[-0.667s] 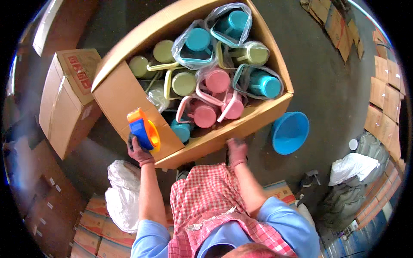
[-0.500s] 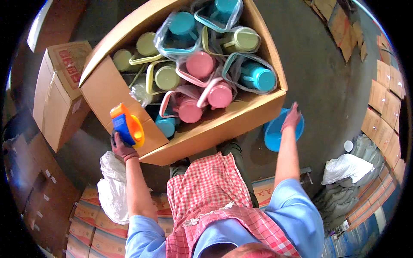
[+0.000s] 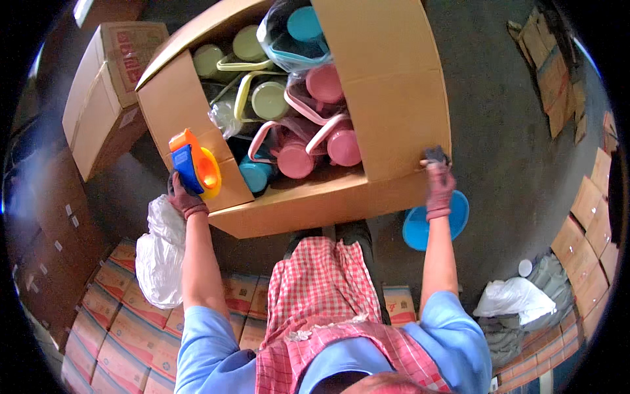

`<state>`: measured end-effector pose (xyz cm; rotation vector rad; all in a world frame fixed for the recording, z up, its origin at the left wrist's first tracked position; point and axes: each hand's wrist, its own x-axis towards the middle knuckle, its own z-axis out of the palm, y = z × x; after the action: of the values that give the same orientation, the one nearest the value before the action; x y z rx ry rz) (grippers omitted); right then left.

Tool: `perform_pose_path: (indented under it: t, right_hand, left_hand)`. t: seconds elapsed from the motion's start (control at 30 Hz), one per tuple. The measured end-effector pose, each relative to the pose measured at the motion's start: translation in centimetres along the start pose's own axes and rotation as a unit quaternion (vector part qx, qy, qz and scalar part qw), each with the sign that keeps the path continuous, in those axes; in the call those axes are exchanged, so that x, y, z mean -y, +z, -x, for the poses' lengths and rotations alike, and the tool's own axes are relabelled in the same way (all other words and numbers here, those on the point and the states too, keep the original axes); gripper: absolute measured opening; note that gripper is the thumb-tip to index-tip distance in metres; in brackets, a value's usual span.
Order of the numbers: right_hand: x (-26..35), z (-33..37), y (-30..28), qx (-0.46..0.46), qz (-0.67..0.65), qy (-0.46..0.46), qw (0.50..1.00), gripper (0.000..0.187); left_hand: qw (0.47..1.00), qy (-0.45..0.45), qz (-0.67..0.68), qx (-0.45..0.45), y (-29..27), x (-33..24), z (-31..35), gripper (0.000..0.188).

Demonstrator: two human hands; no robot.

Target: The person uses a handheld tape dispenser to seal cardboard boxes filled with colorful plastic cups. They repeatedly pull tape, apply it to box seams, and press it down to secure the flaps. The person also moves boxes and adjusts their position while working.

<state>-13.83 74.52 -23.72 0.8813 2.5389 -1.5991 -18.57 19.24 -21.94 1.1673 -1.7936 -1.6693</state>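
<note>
A packing tape dispenser (image 3: pixel 188 163), orange and blue with a yellow roll, is held in my left hand (image 3: pixel 184 194), closed around it over the left flap (image 3: pixel 172 134) of a large cardboard carton. Both hands wear maroon gloves with dark fingers. My right hand (image 3: pixel 438 182) presses on the carton's right flap (image 3: pixel 394 92) near its front corner, fingers laid over the edge. That flap lies inward over the right of the opening. Inside the carton, pink cups (image 3: pixel 296 160), green cups (image 3: pixel 270 100) and blue cups (image 3: pixel 254 174) with looped handles lie packed, some in clear plastic.
A blue basin (image 3: pixel 420 231) sits on the floor beneath my right forearm. White plastic bags (image 3: pixel 161 262) lie by my left arm. Another carton (image 3: pixel 108 92) stands at the far left. Flattened cardboard (image 3: pixel 554 79) lies at the far right, and stacked boxes (image 3: pixel 125 335) line the near side.
My right hand has moved from above the basin onto the carton. The right flap has swung inward, covering the cups on that side. The tape dispenser stays in my left hand.
</note>
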Motion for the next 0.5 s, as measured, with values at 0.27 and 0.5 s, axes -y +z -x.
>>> perform_pose_path:
  t: [0.27, 0.5]
  right_hand:
    - [-15.1, -6.9, -5.9, -0.142, 0.115, 0.219, 0.959, 0.042]
    - [0.6, 0.5, -12.7, 0.187, -0.108, 0.538, 0.815, 0.049]
  left_hand:
    - [0.999, -0.028, 0.036, 0.004, 0.3, 0.2, 0.3, 0.025]
    - [0.998, -0.031, 0.046, 0.003, -0.7, 0.4, 0.3, 0.028]
